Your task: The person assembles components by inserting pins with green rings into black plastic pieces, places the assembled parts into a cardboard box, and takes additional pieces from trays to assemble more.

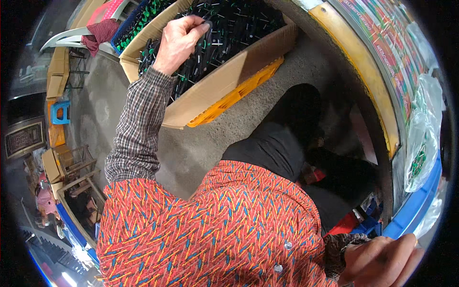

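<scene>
My left hand (178,42) is over the near left part of a large cardboard box (239,67). Thumb and forefinger are pinched on a slim black piece with a rounded dark end (208,25). Beneath it, the box is filled with a heap of slim black pieces (222,45), some with green ends and thin shiny metal shafts; their exact kind is unclear. At the lower right edge, my right hand (380,260) has its fingers curled together. Whatever it may hold is hidden.
The box rests on a yellow plastic crate (239,93). Left of it stands a blue crate (116,39) of green-tipped pieces. On the right are a worktable's pale edge (356,57), a clear plastic bag (423,136) and a blue bin (418,201). A blue stool (60,112) stands far left.
</scene>
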### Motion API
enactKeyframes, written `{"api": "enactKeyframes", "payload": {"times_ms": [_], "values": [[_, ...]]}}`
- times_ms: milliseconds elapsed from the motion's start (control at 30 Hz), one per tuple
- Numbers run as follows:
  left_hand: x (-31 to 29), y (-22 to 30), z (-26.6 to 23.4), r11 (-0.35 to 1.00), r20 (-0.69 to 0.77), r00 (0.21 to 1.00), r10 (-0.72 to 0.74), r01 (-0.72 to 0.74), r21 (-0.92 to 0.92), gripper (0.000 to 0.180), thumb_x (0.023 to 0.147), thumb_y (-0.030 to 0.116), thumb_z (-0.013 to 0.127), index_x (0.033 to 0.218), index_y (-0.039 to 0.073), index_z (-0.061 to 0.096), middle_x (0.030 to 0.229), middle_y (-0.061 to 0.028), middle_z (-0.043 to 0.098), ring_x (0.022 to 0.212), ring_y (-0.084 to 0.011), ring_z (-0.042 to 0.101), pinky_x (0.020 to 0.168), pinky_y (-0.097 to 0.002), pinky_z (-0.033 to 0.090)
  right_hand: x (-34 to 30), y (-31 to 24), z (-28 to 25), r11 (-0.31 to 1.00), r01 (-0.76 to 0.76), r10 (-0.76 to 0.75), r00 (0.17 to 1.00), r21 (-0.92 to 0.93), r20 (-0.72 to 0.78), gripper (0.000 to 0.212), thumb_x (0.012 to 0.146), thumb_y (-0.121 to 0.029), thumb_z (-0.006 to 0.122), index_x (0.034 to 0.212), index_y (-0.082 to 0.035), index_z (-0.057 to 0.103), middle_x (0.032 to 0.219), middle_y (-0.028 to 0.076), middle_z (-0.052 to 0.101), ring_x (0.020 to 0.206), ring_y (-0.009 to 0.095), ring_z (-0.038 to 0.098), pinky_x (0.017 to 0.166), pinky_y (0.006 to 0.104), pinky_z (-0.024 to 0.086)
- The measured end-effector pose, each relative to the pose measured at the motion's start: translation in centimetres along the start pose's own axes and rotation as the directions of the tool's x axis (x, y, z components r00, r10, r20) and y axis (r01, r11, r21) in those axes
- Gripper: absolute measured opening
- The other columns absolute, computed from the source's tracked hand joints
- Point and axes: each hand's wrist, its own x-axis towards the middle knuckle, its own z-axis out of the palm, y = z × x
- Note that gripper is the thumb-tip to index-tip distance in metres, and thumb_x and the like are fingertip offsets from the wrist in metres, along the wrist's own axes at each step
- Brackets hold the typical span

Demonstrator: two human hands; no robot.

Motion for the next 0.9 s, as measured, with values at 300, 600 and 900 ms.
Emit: {"api": "enactKeyframes", "payload": {"times_ms": [300,600,900], "values": [[3.2,-3.7,2.5,0.807,-0.053,0.944,0.327,-0.25,0.536,0.031,0.085,0.019,0.066,0.109,0.0,0.065,0.083,-0.0149,0.067,0.073,-0.0273,0.067,0.068,-0.0354,0.053,-0.5,0.7,-0.2,0.999,0.047,-0.047,0.999,0.013,-0.003,0.012,0.09,-0.02,0.059,0.101,-0.018,0.058,0.093,0.002,0.055,0.096,0.022,0.052,0.08,0.0452,0.05],[0.4,-1.0,1.6,0.825,-0.061,0.941,0.332,-0.259,0.502,0.022,0.083,0.014,0.065,0.101,0.004,0.069,0.089,-0.014,0.068,0.078,-0.0254,0.066,0.071,-0.0338,0.051,-0.5,0.7,0.0,0.997,0.081,-0.081,0.997,0.009,-0.012,0.012,0.09,-0.018,0.058,0.101,-0.015,0.057,0.093,0.003,0.054,0.095,0.022,0.052,0.076,0.0431,0.051],[2.6,8.5,-2.0,0.851,-0.291,0.815,0.502,-0.405,0.333,0.019,0.084,0.005,0.066,0.103,0.004,0.068,0.087,-0.0069,0.064,0.07,-0.0133,0.061,0.065,-0.0255,0.05,0.7,1.2,-1.8,0.992,0.112,-0.101,0.98,-0.058,0.17,0.042,0.081,-0.025,0.073,0.119,-0.019,0.055,0.105,0.006,0.054,0.1,0.024,0.05,0.082,0.0392,0.048]]}}
